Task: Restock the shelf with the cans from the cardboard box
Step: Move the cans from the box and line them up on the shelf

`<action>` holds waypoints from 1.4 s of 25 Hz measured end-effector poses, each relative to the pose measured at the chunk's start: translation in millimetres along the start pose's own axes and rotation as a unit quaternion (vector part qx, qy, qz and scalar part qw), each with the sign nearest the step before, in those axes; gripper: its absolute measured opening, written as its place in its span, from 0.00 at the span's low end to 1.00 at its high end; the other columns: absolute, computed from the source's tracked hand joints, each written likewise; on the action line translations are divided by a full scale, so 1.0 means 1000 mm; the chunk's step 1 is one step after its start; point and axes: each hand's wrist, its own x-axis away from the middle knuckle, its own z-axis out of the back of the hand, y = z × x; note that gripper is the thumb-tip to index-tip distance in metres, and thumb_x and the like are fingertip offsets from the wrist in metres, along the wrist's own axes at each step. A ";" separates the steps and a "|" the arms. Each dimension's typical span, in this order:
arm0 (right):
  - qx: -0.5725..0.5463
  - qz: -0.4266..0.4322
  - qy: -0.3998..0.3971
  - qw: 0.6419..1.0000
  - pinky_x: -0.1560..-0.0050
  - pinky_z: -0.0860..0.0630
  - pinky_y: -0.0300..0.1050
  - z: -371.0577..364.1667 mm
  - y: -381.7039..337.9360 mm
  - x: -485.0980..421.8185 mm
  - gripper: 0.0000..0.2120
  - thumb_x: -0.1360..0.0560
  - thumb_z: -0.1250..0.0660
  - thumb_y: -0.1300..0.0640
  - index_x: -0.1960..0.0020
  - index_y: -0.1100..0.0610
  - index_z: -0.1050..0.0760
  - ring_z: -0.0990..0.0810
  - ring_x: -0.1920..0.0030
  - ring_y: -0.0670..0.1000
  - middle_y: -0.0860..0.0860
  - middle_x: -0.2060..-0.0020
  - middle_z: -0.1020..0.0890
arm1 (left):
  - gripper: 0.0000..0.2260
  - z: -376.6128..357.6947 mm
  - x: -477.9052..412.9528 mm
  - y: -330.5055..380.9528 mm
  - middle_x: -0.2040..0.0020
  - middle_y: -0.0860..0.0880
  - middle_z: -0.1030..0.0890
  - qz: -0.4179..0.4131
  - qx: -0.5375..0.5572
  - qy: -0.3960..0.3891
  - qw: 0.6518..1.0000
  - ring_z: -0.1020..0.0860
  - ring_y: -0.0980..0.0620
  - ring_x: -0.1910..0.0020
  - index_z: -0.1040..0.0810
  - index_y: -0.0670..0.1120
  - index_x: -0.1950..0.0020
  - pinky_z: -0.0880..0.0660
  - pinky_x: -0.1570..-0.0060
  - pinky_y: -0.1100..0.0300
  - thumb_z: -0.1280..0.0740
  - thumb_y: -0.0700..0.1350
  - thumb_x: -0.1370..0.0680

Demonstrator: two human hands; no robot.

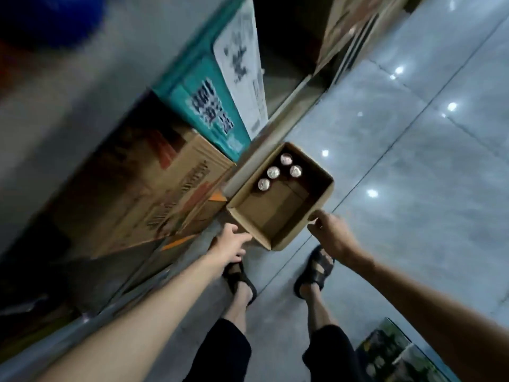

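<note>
An open cardboard box (322,188) stands on the tiled floor in front of my feet. Several cans (273,172) stand upright in its far left corner, silver tops up; the remaining box floor is bare. My left hand (230,245) reaches toward the near left wall of the box, fingers apart, holding nothing and just short of the cardboard. My right hand (329,231) is at the near right corner, thumb over the rim and fingers curled on the outside wall. The grey shelf unit (68,86) runs along the left, blurred.
A large brown carton (154,194), a teal carton (203,106) and a white carton (242,64) sit low on the shelf side, next to the box. Glossy floor tiles (413,161) stretch to the right. A printed pack (391,351) lies at lower right, beside my sandalled feet.
</note>
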 end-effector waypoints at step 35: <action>-0.350 -0.012 -0.053 0.935 0.71 0.29 0.46 0.076 -0.044 0.000 0.33 0.34 0.39 0.28 0.51 0.58 0.24 0.25 0.71 0.51 0.54 0.65 0.22 | 0.37 -0.029 0.016 0.056 0.42 0.54 0.26 -0.425 -0.212 0.034 0.879 0.25 0.52 0.41 0.30 0.42 0.34 0.32 0.44 0.60 0.25 0.54 0.40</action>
